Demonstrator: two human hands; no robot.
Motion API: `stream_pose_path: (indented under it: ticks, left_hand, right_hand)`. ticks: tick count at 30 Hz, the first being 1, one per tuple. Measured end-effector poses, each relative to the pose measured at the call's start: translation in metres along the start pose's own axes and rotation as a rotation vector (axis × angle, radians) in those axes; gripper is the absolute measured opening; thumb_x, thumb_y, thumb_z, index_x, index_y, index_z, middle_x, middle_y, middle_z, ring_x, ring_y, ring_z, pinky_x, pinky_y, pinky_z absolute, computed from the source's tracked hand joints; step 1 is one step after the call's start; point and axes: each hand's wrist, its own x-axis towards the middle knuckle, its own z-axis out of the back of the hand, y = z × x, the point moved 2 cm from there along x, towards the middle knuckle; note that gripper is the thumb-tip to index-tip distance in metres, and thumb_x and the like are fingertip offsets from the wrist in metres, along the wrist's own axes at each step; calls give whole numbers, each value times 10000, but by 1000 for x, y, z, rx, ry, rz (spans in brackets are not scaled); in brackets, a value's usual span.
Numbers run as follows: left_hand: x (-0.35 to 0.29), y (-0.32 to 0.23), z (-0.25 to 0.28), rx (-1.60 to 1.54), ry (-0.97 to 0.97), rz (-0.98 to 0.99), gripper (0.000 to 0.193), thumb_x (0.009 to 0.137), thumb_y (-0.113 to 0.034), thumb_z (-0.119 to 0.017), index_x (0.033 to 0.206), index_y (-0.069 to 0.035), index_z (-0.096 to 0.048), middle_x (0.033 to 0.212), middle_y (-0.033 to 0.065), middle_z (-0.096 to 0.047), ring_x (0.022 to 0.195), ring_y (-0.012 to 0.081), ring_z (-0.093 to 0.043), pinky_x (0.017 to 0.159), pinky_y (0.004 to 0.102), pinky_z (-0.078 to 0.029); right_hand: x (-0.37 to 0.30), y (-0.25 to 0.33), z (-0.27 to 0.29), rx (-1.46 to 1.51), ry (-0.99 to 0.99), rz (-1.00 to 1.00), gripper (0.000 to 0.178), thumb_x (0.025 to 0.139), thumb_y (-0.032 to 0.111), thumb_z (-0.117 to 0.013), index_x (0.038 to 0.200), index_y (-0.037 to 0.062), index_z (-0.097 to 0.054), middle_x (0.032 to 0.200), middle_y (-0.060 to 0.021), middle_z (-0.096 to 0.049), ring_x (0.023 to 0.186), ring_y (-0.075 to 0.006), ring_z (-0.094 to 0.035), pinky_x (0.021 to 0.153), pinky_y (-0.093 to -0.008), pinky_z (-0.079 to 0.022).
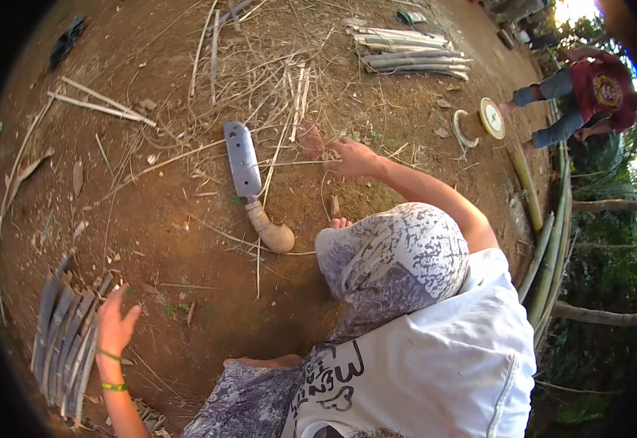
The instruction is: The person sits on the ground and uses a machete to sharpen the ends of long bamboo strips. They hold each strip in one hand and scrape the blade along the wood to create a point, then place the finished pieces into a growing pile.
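Note:
My left hand [116,321] is open, thumb spread from the fingers, at the right edge of a pile of dark split bamboo strips [59,339]. On the other side, my right hand [355,158] stretches forward, fingers apart, beside a reddish-brown stone-like piece [310,141]. A thin pale strip runs up to its fingertips; whether they touch it I cannot tell. Between the two hands lies a cleaver-like knife [244,157], its broad grey blade dotted with holes and its curved light-brown handle [276,237] pointing toward me. A patterned cloth [399,255] covers my bent knee.
Thin bamboo shavings [260,91] litter the dirt ahead. A stack of split bamboo [413,52] lies far off, with a pale spool [491,119] to its right. Long green bamboo poles [552,255] line the right side. Another person [588,91] stands at the far right.

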Motion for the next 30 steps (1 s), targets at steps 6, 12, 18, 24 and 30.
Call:
stream_pose_path:
  ticks: [6, 12, 18, 24, 30]
  left_hand:
    - [118, -163, 28, 95, 130, -85, 557, 841, -195, -734, 1337, -13, -560, 1327, 226, -587, 1235, 403, -552, 1023, 452, -461]
    - [202, -260, 92, 194, 66, -74, 569, 863, -216, -710, 1370, -31, -531, 1331, 217, -586, 1235, 416, -545, 1019, 458, -461]
    - [217, -311, 168, 381, 78, 39, 557, 872, -265, -718, 1361, -51, -558, 1341, 186, -599, 1254, 391, -546, 1041, 459, -449]
    - [265, -331, 200, 367, 142, -34, 615, 864, -311, -734, 1388, -55, -537, 1355, 203, -591, 1279, 371, -537, 1065, 446, -440]
    - [392, -450, 142, 402, 117, -300, 806, 858, -460, -728, 1453, -1, -437, 1439, 232, -512, 1328, 366, -499, 1102, 437, -412]
  right_hand:
    - [17, -182, -29, 291, -402, -599, 898, 906, 602, -590, 1525, 17, -306, 1567, -332, -200, 1455, -460, -253, 1175, -520, -292]
    - [76, -194, -42, 647, -480, -931, 906, 914, 603, -575, 1541, 24, -272, 1606, -308, -128, 1503, -448, -98, 1195, -606, -148]
    - [81, -139, -46, 592, -252, -300, 957, 870, 690, -549, 1566, 93, -275, 1651, -230, 6, 1520, -431, -5, 1200, -592, -139]
    - [87, -177, -20, 708, 108, -121, 1056, 800, 834, -503, 1575, 152, -282, 1650, -224, 64, 1519, -430, 33, 1204, -586, -126]
    - [93, -285, 55, 1038, 51, -195, 998, 810, 778, -561, 1529, 108, -383, 1593, -277, -239, 1449, -413, -322, 1194, -471, -271]
